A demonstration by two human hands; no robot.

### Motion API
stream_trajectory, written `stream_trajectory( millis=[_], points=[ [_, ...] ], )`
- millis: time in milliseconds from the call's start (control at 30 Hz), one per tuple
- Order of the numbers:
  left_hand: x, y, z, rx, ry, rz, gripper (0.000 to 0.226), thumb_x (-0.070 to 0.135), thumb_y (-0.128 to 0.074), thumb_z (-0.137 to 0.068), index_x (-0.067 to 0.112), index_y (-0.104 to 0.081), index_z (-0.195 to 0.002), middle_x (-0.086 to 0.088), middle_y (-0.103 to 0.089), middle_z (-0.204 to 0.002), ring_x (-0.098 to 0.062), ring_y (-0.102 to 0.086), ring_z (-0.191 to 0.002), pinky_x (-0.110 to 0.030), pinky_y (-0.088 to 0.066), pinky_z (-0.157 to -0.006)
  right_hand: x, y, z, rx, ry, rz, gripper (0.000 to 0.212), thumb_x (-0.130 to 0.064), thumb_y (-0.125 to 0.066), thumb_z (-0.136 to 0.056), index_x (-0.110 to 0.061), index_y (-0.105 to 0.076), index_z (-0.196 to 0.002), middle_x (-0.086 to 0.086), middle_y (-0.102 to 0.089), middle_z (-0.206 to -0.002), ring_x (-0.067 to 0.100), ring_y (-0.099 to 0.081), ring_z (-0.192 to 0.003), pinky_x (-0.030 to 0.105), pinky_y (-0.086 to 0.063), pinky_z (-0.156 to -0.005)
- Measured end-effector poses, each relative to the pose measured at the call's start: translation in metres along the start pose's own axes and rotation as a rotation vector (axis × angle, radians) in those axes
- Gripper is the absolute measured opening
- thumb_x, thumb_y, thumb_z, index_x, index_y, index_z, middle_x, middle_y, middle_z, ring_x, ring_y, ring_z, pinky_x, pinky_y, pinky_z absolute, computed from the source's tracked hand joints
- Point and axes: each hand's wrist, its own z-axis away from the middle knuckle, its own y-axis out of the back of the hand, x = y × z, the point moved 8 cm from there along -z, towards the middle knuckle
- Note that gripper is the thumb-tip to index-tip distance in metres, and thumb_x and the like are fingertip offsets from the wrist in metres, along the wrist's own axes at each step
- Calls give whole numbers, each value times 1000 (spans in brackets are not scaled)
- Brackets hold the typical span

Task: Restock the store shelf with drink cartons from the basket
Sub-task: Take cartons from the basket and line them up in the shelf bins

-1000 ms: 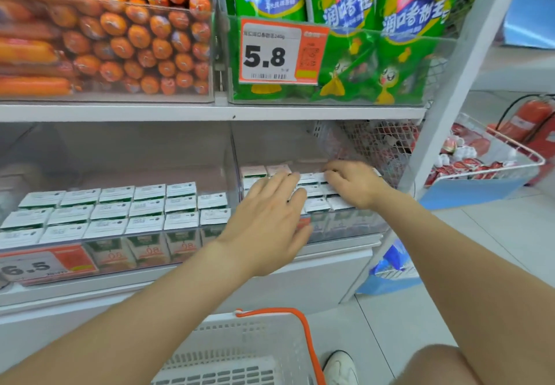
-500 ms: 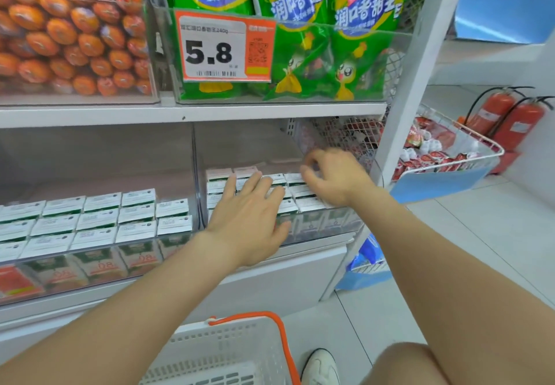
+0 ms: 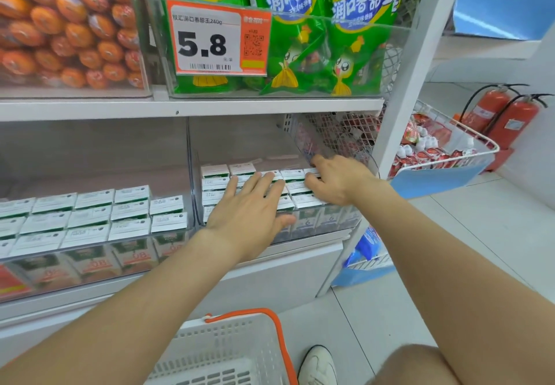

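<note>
Small white-topped drink cartons [image 3: 214, 182] stand in rows inside a clear bin [image 3: 354, 219] on the lower shelf. My left hand [image 3: 249, 213] lies flat on top of the middle rows, fingers straight and spread. My right hand [image 3: 336, 179] rests on the cartons at the bin's right back, fingers bent down over their tops; whether it grips one I cannot tell. A second clear bin [image 3: 90, 246] to the left holds more white-topped cartons [image 3: 90, 219]. The white basket [image 3: 228, 351] with an orange handle sits below, its inside mostly out of view.
The upper shelf [image 3: 192, 107] carries orange sausages [image 3: 69, 30] and green snack bags [image 3: 330, 24] behind a 5.8 price tag [image 3: 207, 39]. A white upright post [image 3: 402, 108] stands right of the bin. Beyond it hang a wire basket of packets [image 3: 450, 147] and two red fire extinguishers [image 3: 507, 117].
The view has shifted right and a little closer. My left hand stays flat on the cartons. My right hand has moved slightly toward the bin's back right corner.
</note>
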Motion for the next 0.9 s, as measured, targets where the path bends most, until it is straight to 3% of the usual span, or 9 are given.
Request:
stream_trajectory(
  millis=[100,233,333,433,533,633,700,800,900],
  points=[
    [-6,15,14,77,-1,-159,99,77,-3,-94,8,-27,-161,-17,-31,-165,-41,-24,-155,-54,-16,-128,-27,16,-3,138,134,44,70,-52,-26,-88,-12,-55,-138,17,-67,-115,37,-59,-106,49,-41,-102],
    [-17,34,41,192,-39,-315,80,73,-29,-97,7,-64,-128,-20,-58,-142,-43,-44,-143,-61,-18,-124,-81,25,-7,183,319,-262,73,-45,-28,-88,-17,-39,-154,19,-64,-131,38,-59,-117,47,-48,-98],
    [-35,35,48,189,23,-338,83,75,-28,-97,7,-60,-133,-19,-58,-142,-43,-42,-144,-63,-14,-124,-95,12,-10,75,270,-441,70,-40,-31,-90,-21,-30,-158,19,-68,-120,39,-61,-112,46,-48,-94],
    [-43,27,47,143,66,-385,96,78,-13,-97,4,-48,-148,-21,-52,-148,-48,-38,-144,-66,-9,-123,-95,6,-13,26,198,-514,61,-41,-33,-86,-19,-51,-140,15,-70,-121,36,-60,-115,42,-48,-93],
    [-43,23,45,130,76,-432,104,76,4,-95,4,-48,-149,-21,-51,-152,-53,-32,-147,-72,-2,-120,-94,7,-12,7,190,-535,49,-45,-37,-83,-20,-60,-118,10,-71,-104,35,-62,-99,43,-51,-83],
    [-43,23,44,139,75,-434,116,75,21,-91,3,-52,-145,-20,-55,-148,-53,-32,-147,-72,-1,-120,-91,4,-11,-7,174,-490,49,-43,-35,-86,-17,-58,-121,8,-69,-87,34,-63,-88,42,-51,-76],
    [-44,23,44,156,69,-419,120,74,25,-89,3,-58,-139,-19,-61,-139,-51,-35,-145,-72,-1,-121,-92,2,-11,-4,164,-433,53,-43,-32,-87,-16,-57,-126,13,-70,-94,38,-63,-92,44,-53,-80],
    [-44,21,46,141,68,-406,114,78,15,-93,5,-63,-132,-16,-67,-126,-49,-38,-143,-70,-1,-121,-97,4,-9,-5,197,-454,66,-46,-33,-87,-16,-56,-141,16,-73,-111,36,-65,-102,46,-55,-89],
    [-42,25,49,112,119,-370,108,82,1,-93,5,-60,-137,-16,-64,-130,-50,-32,-146,-71,2,-121,-86,20,-2,164,227,-434,67,-47,-37,-85,-17,-59,-141,12,-70,-129,31,-65,-117,44,-54,-98]
  ],
)
